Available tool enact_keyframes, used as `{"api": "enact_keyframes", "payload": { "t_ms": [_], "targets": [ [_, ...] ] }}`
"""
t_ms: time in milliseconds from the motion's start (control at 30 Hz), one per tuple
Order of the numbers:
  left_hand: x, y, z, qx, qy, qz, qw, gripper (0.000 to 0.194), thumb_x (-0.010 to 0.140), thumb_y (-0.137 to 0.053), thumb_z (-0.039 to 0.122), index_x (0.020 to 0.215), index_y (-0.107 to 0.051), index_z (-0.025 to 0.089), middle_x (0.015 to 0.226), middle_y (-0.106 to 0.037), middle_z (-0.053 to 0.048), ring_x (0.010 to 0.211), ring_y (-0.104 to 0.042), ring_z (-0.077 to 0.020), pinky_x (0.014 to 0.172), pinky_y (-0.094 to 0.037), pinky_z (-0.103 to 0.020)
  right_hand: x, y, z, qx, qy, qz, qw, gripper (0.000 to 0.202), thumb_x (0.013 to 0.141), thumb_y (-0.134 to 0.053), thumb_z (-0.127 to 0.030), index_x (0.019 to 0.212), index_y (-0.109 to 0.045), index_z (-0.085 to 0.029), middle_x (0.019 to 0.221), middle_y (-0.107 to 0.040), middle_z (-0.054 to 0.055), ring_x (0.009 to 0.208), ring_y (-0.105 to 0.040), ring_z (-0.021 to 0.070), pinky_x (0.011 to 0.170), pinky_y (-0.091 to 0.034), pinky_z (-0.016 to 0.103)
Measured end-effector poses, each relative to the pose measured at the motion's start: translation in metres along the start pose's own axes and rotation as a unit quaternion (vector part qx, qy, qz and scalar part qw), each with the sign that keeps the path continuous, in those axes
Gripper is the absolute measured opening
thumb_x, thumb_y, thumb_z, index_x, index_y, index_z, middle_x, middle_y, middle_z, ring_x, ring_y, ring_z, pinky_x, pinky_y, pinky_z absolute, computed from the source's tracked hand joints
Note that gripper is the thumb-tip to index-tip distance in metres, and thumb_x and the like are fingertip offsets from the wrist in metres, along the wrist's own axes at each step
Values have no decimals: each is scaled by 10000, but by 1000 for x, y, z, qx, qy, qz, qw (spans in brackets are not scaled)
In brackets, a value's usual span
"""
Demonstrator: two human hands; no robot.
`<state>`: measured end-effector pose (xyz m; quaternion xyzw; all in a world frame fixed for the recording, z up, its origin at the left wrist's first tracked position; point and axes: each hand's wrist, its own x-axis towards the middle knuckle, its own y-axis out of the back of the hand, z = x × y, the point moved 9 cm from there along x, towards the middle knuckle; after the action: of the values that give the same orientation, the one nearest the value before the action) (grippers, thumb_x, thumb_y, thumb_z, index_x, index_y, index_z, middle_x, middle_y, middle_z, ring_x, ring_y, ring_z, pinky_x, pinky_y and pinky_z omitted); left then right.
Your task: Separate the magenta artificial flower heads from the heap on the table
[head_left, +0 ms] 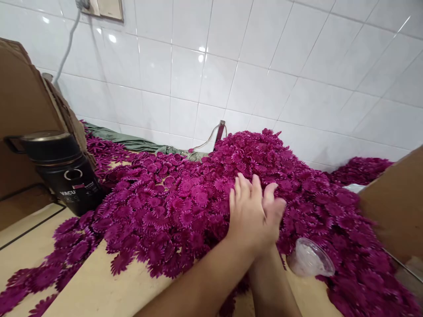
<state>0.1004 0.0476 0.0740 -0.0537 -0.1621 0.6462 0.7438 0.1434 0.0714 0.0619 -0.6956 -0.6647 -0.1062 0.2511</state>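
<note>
My left hand (245,215) lies over my right hand (273,215), the two palms pressed together above a big heap of magenta artificial flower pieces (194,198). The left fingers are stretched out and a little spread, pointing toward the wall. Partly covered by the left, my right hand shows straight fingertips and a thumb. Nothing shows between the palms, though their inner sides are hidden. Right of my wrists a clear plastic cup (310,259) with something whitish in it leans tilted against the flowers.
A black vacuum bottle (66,171) stands at left beside a cardboard box (26,97). Another cardboard piece (393,198) edges the right side. Behind the heap are a green cloth (132,140) and a white tiled wall (251,83). Flower pieces spread over the pale tabletop (99,281).
</note>
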Motion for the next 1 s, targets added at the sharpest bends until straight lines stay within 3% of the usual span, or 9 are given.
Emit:
{"api": "enact_keyframes", "payload": {
  "t_ms": [67,133,300,433,600,700,800,900,1000],
  "targets": [
    [18,4,5,144,-62,31,987,656,772,-445,478,1339,-315,175,1477,-48,-36,1342,64,-184,1058,98,-306,7,-3,5,-5,-44,3,999,765,780,75,-622,1361,-257,-251,1303,-478,73,1246,-365,175,1025,-198,449],
    [38,12,-8,210,-38,48,976,683,789,-353,540,1353,-270,164,1475,-16,-67,1342,56,-181,1062,73,-339,5,-6,4,8,-52,28,998,777,792,68,-614,1338,-323,-224,1277,-506,71,1248,-358,158,1035,-212,412],
    [60,27,-18,262,-38,81,961,686,785,-287,588,1348,-270,198,1477,-14,-69,1339,63,-159,1063,61,-337,-25,-19,0,17,-64,32,997,691,821,67,-573,1386,-157,-245,1320,-461,55,1213,-411,165,1020,-263,422],
    [67,31,-12,287,-48,100,952,683,800,-243,582,1352,-269,179,1475,5,-76,1337,71,-158,1064,53,-328,-46,-11,0,29,-85,42,995,664,832,41,-564,1393,-114,-243,1363,-402,50,1218,-408,181,1008,-293,422],
    [51,22,-20,234,-31,59,970,655,815,-293,532,1354,-272,161,1469,20,-70,1333,88,-164,1067,50,-343,-48,-4,2,21,-78,29,996,665,836,47,-549,1391,-146,-236,1358,-411,43,1249,-363,174,1023,-281,411],
    [15,-6,-10,181,-86,-36,979,594,819,-345,484,1328,-342,180,1465,-83,-52,1344,4,-166,1073,40,-314,-37,-6,-8,52,-52,42,996,637,840,22,-547,1396,-93,-257,1382,-373,53,1233,-389,195,1009,-287,446],
    [-10,-19,9,152,-124,-58,979,623,788,-416,495,1325,-358,185,1461,-111,-24,1341,38,-203,1062,110,-307,-27,-6,-30,65,9,91,994,647,825,6,-571,1396,-17,-266,1418,-303,55,1281,-304,212,1001,-272,481],
    [3,-19,22,146,-153,-52,976,730,726,-483,550,1339,-328,184,1463,-78,-28,1335,71,-213,1050,143,-307,-22,-12,-37,85,15,76,993,680,815,-2,-591,1399,-67,-247,1422,-292,62,1305,-246,219,1002,-262,494],
    [31,-2,5,228,-74,6,971,792,771,-338,598,1386,-157,134,1462,45,-72,1329,113,-190,1052,123,-364,-24,-19,-22,130,-48,26,990,673,827,-19,-585,1391,-143,-238,1416,-306,58,1296,-270,206,1017,-258,476]
  ]
}}
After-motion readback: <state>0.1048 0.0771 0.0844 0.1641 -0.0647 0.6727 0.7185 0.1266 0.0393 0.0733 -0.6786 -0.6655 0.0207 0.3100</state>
